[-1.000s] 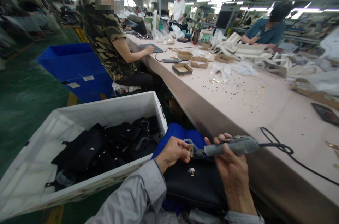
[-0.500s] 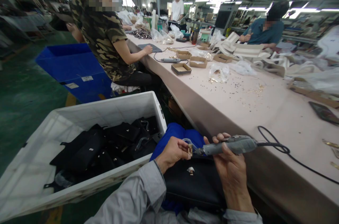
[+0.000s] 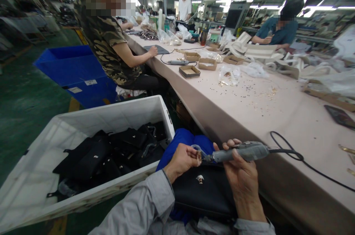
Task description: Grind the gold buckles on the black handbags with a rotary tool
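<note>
My left hand (image 3: 181, 160) pinches a small gold metal clasp (image 3: 199, 156) just above a black bag (image 3: 203, 192) that lies in my lap. My right hand (image 3: 242, 179) is wrapped round a grey electric screwdriver (image 3: 240, 152), held level with its tip against the clasp. The tool's black cord (image 3: 294, 155) runs off to the right across the table. A second metal fitting (image 3: 199, 179) sits on the bag's front. Blue cloth (image 3: 184, 141) shows under the bag.
A white bin (image 3: 83, 124) holding several black bags stands at my left. A long pale table (image 3: 249, 109) with small cardboard boxes (image 3: 190, 71), scattered screws and plastic bags runs ahead. A seated person in camouflage (image 3: 111, 42) and a blue bin (image 3: 74, 68) are further along.
Both hands stay in place with the tool against the clasp. The person in camouflage has leaned slightly, and the view has shifted a little.
</note>
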`<control>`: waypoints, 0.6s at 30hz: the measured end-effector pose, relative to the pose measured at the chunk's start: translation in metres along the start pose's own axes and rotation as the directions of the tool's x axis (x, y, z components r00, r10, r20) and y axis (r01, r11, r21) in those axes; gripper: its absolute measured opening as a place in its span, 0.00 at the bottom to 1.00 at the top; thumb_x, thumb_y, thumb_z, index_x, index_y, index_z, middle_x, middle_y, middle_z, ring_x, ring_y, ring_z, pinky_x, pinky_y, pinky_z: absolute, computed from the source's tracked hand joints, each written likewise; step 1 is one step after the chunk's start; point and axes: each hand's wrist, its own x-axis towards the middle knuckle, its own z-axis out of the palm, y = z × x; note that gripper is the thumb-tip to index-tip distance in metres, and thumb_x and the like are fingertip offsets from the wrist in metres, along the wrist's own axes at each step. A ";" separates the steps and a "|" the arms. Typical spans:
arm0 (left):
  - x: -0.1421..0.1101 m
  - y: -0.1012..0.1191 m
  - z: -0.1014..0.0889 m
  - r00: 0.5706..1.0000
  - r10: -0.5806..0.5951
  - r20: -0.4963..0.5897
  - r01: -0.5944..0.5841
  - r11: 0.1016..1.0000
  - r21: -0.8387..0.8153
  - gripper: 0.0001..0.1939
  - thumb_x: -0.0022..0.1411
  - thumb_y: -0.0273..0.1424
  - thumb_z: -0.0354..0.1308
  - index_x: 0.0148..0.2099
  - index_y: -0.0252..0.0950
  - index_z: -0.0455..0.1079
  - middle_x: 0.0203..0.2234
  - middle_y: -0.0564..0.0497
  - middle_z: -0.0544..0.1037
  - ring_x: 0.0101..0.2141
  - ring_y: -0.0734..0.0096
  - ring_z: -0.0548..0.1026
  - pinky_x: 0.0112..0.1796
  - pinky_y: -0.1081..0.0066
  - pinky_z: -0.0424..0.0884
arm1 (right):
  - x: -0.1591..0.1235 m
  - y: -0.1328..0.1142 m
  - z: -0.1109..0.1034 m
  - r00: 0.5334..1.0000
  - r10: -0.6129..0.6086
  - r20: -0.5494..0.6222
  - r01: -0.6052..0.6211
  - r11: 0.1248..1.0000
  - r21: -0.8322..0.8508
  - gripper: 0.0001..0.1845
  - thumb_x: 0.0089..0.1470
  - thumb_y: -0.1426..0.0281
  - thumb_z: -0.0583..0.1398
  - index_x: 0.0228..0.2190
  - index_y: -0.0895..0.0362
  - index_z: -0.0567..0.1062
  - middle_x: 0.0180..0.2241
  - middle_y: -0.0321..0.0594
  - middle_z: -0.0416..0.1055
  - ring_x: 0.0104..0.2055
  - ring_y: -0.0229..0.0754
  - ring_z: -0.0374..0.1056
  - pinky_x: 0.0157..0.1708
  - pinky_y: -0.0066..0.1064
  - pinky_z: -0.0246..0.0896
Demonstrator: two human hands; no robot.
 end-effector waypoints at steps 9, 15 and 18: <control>0.001 -0.001 -0.001 1.000 -0.019 0.017 0.019 1.000 -0.005 0.14 0.34 0.22 0.68 0.30 0.28 0.82 0.24 0.46 0.82 0.25 0.71 0.75 0.29 0.72 0.68 | -0.001 -0.001 0.000 1.000 0.009 -0.009 -0.009 1.000 -0.007 0.18 0.52 0.73 0.71 0.45 0.51 0.78 0.44 0.36 0.68 0.45 0.42 0.68 0.65 0.69 0.56; 0.000 -0.001 -0.002 0.999 -0.027 0.022 0.026 0.999 0.039 0.13 0.34 0.23 0.69 0.30 0.28 0.82 0.23 0.48 0.82 0.24 0.72 0.74 0.29 0.73 0.66 | -0.001 -0.004 0.003 1.000 0.021 -0.001 -0.021 0.999 -0.035 0.18 0.51 0.72 0.72 0.44 0.50 0.78 0.44 0.36 0.68 0.44 0.42 0.68 0.64 0.68 0.58; 0.000 -0.003 -0.002 0.999 -0.019 0.041 0.017 0.998 0.053 0.14 0.35 0.24 0.69 0.31 0.28 0.83 0.24 0.47 0.82 0.25 0.71 0.75 0.30 0.72 0.68 | -0.002 -0.006 0.006 1.000 0.020 0.002 -0.020 0.996 -0.083 0.18 0.50 0.71 0.73 0.44 0.50 0.79 0.44 0.37 0.69 0.44 0.43 0.69 0.63 0.68 0.59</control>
